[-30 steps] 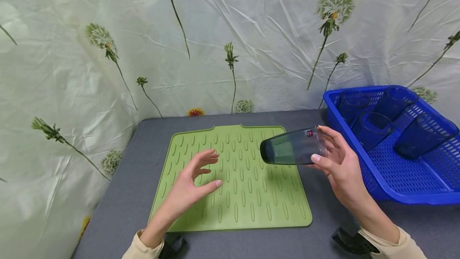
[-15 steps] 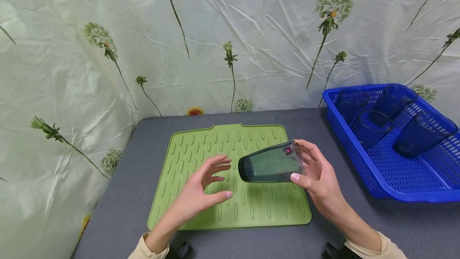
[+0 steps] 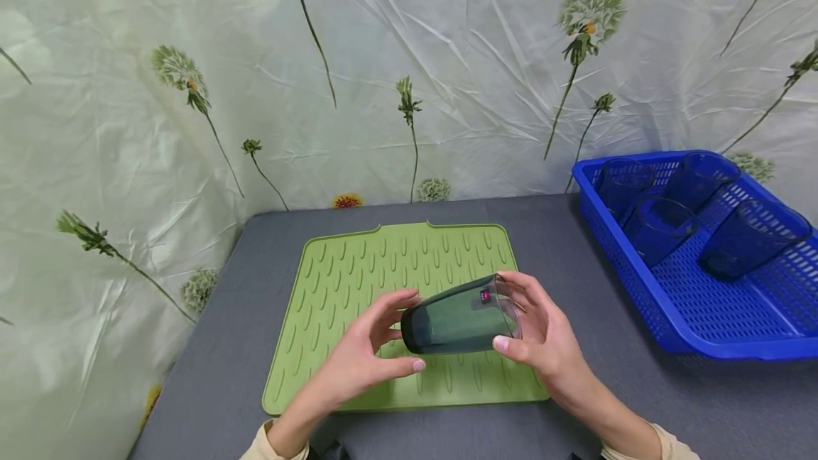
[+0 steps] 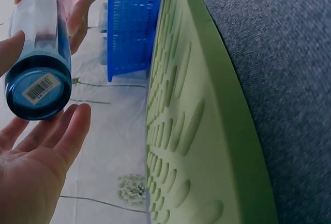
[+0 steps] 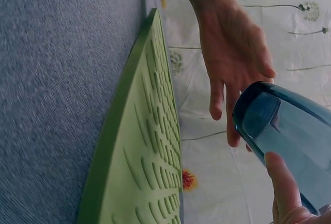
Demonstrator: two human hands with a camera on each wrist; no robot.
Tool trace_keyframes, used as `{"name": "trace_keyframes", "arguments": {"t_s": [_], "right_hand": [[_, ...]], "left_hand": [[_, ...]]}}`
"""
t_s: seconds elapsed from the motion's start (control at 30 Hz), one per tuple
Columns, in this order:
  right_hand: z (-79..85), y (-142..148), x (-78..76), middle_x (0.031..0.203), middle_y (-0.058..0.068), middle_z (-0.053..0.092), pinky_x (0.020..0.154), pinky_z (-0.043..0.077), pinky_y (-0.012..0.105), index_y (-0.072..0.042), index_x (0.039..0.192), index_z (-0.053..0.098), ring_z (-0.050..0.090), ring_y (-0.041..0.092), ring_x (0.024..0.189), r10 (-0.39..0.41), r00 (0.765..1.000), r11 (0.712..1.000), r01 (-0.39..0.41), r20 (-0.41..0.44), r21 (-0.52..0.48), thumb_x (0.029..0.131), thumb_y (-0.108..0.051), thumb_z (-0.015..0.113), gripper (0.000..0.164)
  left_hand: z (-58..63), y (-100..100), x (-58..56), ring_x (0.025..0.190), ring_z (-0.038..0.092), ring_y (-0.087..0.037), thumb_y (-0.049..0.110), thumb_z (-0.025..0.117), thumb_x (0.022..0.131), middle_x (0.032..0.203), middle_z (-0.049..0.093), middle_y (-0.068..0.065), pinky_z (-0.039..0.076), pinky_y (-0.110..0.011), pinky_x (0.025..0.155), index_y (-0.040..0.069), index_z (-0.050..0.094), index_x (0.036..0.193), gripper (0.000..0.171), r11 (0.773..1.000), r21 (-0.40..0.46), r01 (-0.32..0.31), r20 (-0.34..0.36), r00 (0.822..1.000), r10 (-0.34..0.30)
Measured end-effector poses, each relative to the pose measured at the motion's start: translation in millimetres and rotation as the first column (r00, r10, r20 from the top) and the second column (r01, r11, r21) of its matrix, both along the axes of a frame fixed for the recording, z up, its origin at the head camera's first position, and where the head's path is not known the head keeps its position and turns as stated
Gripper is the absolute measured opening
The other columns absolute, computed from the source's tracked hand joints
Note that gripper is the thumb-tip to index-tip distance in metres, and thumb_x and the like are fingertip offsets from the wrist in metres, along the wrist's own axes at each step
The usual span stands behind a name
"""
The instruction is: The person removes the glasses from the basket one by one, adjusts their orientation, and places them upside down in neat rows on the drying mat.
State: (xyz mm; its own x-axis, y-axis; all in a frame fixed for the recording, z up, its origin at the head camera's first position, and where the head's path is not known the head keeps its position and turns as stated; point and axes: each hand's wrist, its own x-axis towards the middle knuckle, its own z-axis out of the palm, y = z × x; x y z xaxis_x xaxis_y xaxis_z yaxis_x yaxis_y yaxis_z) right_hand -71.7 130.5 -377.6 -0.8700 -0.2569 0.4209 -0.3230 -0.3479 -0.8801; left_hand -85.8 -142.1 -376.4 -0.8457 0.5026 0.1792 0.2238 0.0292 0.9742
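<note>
A smoky tinted drinking glass lies nearly sideways in the air over the green ribbed mat, its thick base to the left. My right hand grips it near the rim, with the thumb in front and fingers behind. A small red sticker marks the glass close to that rim. Around the base end, my left hand is spread with thumb and fingers apart. In the left wrist view a barcode label shows on the glass's base, and the left fingers are right beside it.
To the right stands a blue perforated basket with several similar glasses in it. The mat lies on a grey cloth-covered table. A flower-printed sheet hangs behind and at the left.
My right hand has carried the glass leftward and lower, from beside the basket to over the mat's middle. The left hand has moved slightly right and down, up to the glass's base.
</note>
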Motion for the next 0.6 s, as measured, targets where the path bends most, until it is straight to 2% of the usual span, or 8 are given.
{"name": "trace_keyframes", "arguments": {"t_s": [0.13,0.37,0.6], "right_hand": [[-4.3,-2.8,1.7,0.134,0.020,0.050,0.101,0.045,0.031,0.004,0.139,0.038,0.049,0.029,0.125,0.016,1.000,1.000,-0.016,-0.013,0.002,0.079,0.009,0.065,0.066],[-6.4,-6.1,1.9,0.134,0.021,0.049,0.105,0.042,0.031,0.007,0.139,0.037,0.048,0.030,0.125,0.016,0.999,1.000,-0.016,-0.034,-0.008,0.078,0.010,0.065,0.068],[-5.6,-5.6,0.7,0.135,0.021,0.047,0.105,0.043,0.032,0.007,0.140,0.035,0.046,0.030,0.126,0.048,0.998,0.999,-0.049,-0.039,-0.012,0.078,0.012,0.065,0.068]], "left_hand": [[-2.0,1.4,1.9,0.126,0.051,-0.025,0.005,0.082,0.079,0.139,0.052,-0.007,0.048,-0.034,0.101,0.018,0.048,0.142,0.073,1.000,-0.015,-0.003,0.006,1.000,0.003],[-5.1,0.9,-0.3,0.121,0.055,-0.027,0.003,0.082,0.079,0.137,0.053,-0.011,0.048,-0.036,0.101,0.006,0.049,0.140,0.069,1.000,0.002,0.023,0.015,1.000,-0.023],[-7.6,1.1,-2.8,0.116,0.057,-0.029,-0.004,0.079,0.078,0.134,0.054,-0.016,0.050,-0.033,0.098,0.008,0.051,0.137,0.066,0.999,0.037,0.030,0.036,0.999,-0.031]]}}
